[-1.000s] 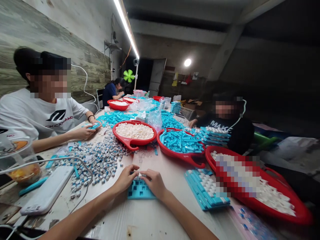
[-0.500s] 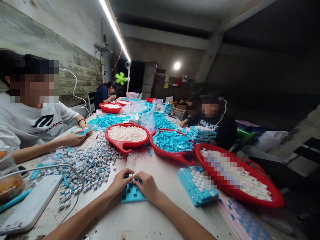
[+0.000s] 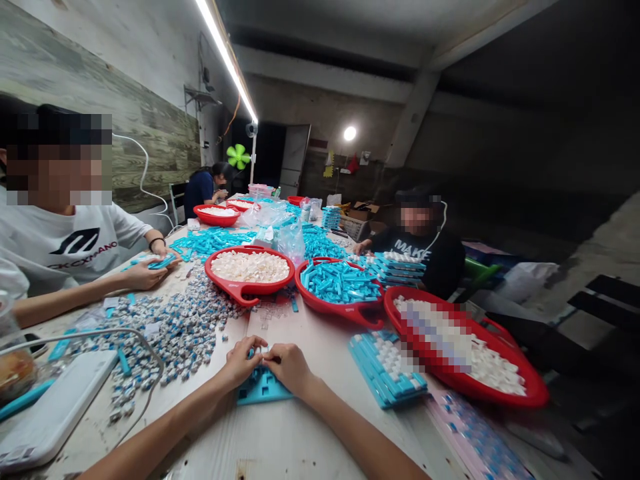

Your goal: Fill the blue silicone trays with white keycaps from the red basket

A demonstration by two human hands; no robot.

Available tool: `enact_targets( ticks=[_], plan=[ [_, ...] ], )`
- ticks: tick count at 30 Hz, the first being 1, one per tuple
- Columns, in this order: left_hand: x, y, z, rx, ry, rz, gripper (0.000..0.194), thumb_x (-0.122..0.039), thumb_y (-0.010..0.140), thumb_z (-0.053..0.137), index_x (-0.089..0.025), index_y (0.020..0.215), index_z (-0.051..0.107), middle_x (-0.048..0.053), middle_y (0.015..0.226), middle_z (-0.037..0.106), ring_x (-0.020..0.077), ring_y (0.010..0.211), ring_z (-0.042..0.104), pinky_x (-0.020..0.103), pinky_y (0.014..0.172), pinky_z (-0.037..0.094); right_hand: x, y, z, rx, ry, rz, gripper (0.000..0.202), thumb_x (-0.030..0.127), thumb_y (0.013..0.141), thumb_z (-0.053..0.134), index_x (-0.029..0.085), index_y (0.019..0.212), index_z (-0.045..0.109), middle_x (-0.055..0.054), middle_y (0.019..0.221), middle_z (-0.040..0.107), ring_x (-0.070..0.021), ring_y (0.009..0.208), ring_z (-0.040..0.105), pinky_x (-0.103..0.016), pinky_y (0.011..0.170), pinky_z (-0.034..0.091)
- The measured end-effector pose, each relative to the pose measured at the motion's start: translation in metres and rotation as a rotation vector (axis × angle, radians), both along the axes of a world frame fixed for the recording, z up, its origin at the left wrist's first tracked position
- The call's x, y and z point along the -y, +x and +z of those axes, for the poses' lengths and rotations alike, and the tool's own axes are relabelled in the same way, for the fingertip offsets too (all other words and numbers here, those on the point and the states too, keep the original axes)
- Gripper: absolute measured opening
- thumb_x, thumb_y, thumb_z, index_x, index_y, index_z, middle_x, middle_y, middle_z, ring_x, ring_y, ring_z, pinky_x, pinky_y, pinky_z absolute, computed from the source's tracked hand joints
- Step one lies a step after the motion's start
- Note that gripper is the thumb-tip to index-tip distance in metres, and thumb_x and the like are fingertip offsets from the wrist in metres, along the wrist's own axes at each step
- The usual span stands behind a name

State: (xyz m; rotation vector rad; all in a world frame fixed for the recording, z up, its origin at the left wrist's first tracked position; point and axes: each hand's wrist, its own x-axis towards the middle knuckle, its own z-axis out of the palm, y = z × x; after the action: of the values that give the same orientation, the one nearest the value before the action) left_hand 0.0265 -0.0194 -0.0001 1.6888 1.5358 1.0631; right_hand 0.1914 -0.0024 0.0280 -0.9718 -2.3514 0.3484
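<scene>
In front of me on the table lies a blue plate [image 3: 265,392] with square holes. My left hand [image 3: 243,361] is closed at its far left side, thumb and fingers on the plate. From the right, my right hand [image 3: 293,367] pinches at a small white cap [image 3: 264,349], which sits between the fingertips of both hands above the far part of the plate. My fingers partly hide the cap and the plate's far rows.
Loose grey-and-blue switches [image 3: 185,340] spread at left, near a white power bank [image 3: 60,407] and cable. Red baskets hold white caps [image 3: 250,267], blue pieces [image 3: 340,283] and more caps [image 3: 495,367]. Stacked blue plates [image 3: 387,370] stand at right. Co-workers sit around the table.
The whole view has shifted slightly. Both hands stay together at the plate's far part, with only small finger movements; the plate looks a little more covered by the hands.
</scene>
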Motion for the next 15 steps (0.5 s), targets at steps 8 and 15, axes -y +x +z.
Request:
enact_targets(
  ticks=[8, 15],
  plan=[
    [-0.006, 0.003, -0.004, 0.138, 0.028, -0.042, 0.024, -0.029, 0.068, 0.063, -0.02, 0.09, 0.066, 0.005, 0.096, 0.068, 0.0262, 0.098, 0.059, 0.035, 0.087, 0.046, -0.001, -0.001, -0.001, -0.053, -0.113, -0.05, 0.012, 0.009, 0.07, 0.07, 0.018, 0.063, 0.066, 0.0, 0.064, 0.069, -0.0132, 0.057, 0.06, -0.021, 0.054, 0.038],
    [-0.009, 0.003, -0.002, 0.194, -0.008, -0.014, 0.018, -0.02, 0.064, 0.063, -0.021, 0.081, 0.063, 0.003, 0.088, 0.069, 0.0254, 0.095, 0.061, 0.035, 0.085, 0.047, -0.004, -0.004, 0.018, 0.093, -0.192, -0.036, 0.018, 0.014, 0.068, 0.071, 0.019, 0.083, 0.064, 0.004, 0.06, 0.063, -0.0125, 0.054, 0.055, -0.02, 0.051, 0.033]
  ],
)
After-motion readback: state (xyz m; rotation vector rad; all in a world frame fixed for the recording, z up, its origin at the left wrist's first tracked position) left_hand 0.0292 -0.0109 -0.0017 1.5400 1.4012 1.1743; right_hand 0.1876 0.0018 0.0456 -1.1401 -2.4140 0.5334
